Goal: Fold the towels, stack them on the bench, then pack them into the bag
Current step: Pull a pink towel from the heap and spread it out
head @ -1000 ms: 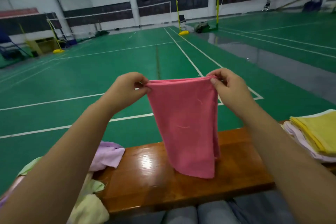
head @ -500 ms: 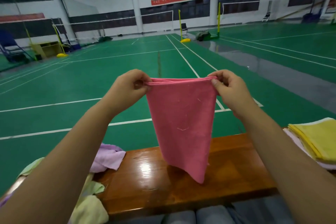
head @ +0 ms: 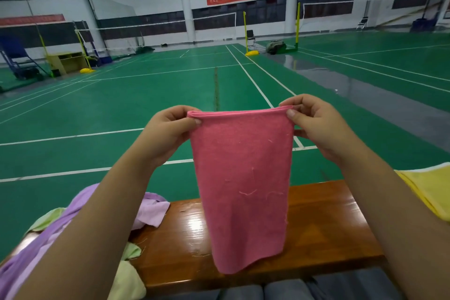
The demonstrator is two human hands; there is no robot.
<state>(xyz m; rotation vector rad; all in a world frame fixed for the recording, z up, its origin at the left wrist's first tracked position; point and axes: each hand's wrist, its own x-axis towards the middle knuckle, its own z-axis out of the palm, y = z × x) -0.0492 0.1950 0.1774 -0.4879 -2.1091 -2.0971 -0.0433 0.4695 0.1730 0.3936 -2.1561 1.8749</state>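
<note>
A pink towel (head: 243,178), folded over so its top edge shows several layers, hangs in front of me above the wooden bench (head: 321,231). My left hand (head: 168,133) pinches its top left corner and my right hand (head: 316,126) pinches its top right corner. The towel's lower end dangles just over the bench's near edge. A folded yellow towel (head: 431,190) lies at the bench's right end, cut off by the frame. No bag is in view.
Loose purple (head: 151,212) and pale green (head: 126,282) towels lie heaped at the bench's left end, partly under my left arm. Beyond the bench stretches a green court floor (head: 121,105) with white lines, net posts and a chair far off. My grey-clad knees (head: 280,290) sit below the bench.
Both hands have lifted the pink towel a little, so its bottom edge now hangs freer above the bench. My view has tilted upward slightly.
</note>
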